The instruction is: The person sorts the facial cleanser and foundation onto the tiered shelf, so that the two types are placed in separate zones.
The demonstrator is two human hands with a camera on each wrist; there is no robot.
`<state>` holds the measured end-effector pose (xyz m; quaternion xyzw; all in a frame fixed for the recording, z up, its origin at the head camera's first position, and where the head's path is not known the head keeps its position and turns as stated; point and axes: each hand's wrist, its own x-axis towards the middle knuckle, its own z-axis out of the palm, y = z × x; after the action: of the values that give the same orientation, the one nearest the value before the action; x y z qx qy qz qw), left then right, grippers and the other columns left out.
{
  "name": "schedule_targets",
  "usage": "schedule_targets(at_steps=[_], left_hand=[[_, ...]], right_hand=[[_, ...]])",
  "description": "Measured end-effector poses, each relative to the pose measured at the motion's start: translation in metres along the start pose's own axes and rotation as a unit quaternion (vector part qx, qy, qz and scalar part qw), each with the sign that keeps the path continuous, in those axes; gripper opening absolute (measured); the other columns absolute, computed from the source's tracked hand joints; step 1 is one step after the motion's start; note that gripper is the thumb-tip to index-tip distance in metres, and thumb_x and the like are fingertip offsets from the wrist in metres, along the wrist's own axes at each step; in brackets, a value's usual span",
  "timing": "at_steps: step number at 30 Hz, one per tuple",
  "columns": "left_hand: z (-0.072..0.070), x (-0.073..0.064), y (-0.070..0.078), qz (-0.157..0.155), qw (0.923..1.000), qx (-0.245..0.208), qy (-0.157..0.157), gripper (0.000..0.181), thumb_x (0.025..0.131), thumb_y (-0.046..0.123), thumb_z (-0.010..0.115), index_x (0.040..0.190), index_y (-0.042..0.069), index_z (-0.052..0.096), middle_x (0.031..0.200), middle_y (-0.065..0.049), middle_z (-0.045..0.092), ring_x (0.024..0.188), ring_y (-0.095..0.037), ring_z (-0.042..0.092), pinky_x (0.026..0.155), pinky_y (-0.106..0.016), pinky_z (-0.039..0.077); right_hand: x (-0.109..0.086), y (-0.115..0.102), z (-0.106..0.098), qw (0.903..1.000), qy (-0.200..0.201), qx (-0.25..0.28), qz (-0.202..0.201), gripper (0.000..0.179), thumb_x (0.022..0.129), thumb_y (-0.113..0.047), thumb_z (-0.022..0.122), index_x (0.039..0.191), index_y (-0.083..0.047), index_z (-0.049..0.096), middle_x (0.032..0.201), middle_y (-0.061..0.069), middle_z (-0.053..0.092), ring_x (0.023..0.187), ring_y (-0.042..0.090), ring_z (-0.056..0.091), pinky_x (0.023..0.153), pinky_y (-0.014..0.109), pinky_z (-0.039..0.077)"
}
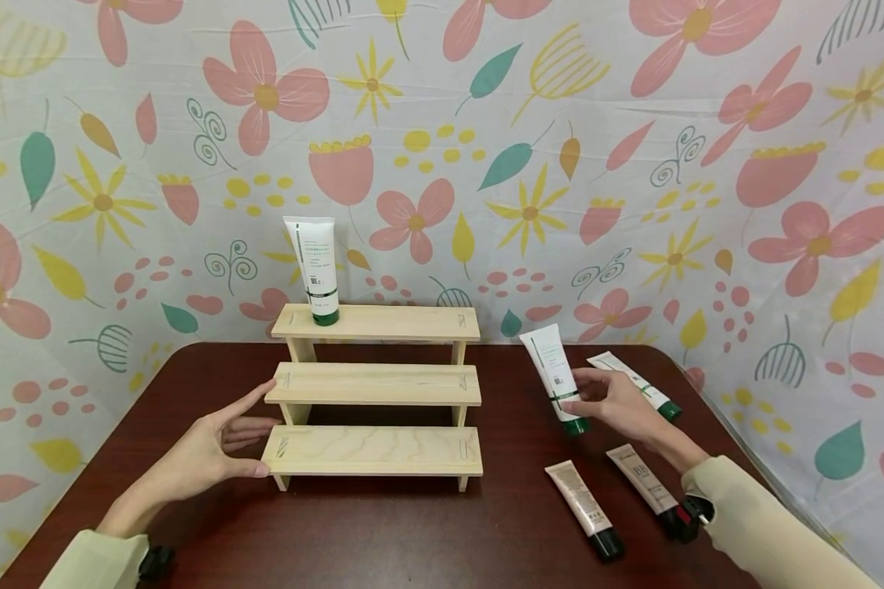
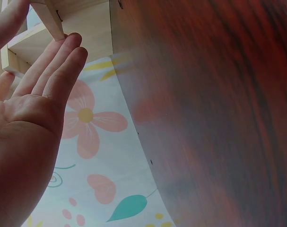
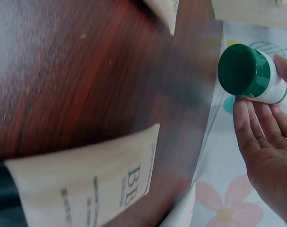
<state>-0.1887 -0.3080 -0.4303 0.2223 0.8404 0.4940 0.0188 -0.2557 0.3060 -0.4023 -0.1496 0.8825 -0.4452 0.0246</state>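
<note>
My right hand pinches a white squeeze tube near its green cap, tilted cap-down to the right of the rack. In the right wrist view the tube's green cap faces the camera, with thumb and fingers on either side of it. My left hand touches the left side of a three-step wooden rack, fingers straight, thumb at the lowest step. In the left wrist view that hand lies against the rack's end. Another white tube stands cap-down on the top step, at its left end.
A third white tube lies behind my right hand. Two beige tubes with black caps, a nearer one and a BB one, lie at the right of the dark wooden table. A flowered cloth hangs behind.
</note>
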Motion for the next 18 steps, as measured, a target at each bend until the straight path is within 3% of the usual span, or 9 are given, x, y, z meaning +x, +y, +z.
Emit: schedule_targets(at_steps=[6,18], left_hand=[[0.0,0.0,0.0,0.004,1.0,0.005,0.002,0.114,0.077,0.015,0.096,0.169,0.019,0.029,0.135,-0.029,0.064,0.121,-0.029,0.067,0.096,-0.029,0.056],[0.0,0.001,-0.001,0.0,1.0,0.005,0.002,0.114,0.077,0.015,0.096,0.169,0.019,0.029,0.133,-0.026,0.067,0.121,-0.029,0.068,0.097,-0.028,0.055]], right_hand=[[-0.001,-0.008,0.008,0.9992,0.025,0.016,-0.026,0.057,0.093,-0.014,0.082,0.14,0.01,0.059,0.111,0.017,0.073,0.094,0.025,0.07,0.075,0.03,0.058],[-0.001,-0.025,0.02,0.9947,0.08,-0.011,-0.064,0.058,0.093,-0.018,0.084,0.143,0.003,0.061,0.116,0.016,0.07,0.094,0.024,0.07,0.078,0.03,0.059]])
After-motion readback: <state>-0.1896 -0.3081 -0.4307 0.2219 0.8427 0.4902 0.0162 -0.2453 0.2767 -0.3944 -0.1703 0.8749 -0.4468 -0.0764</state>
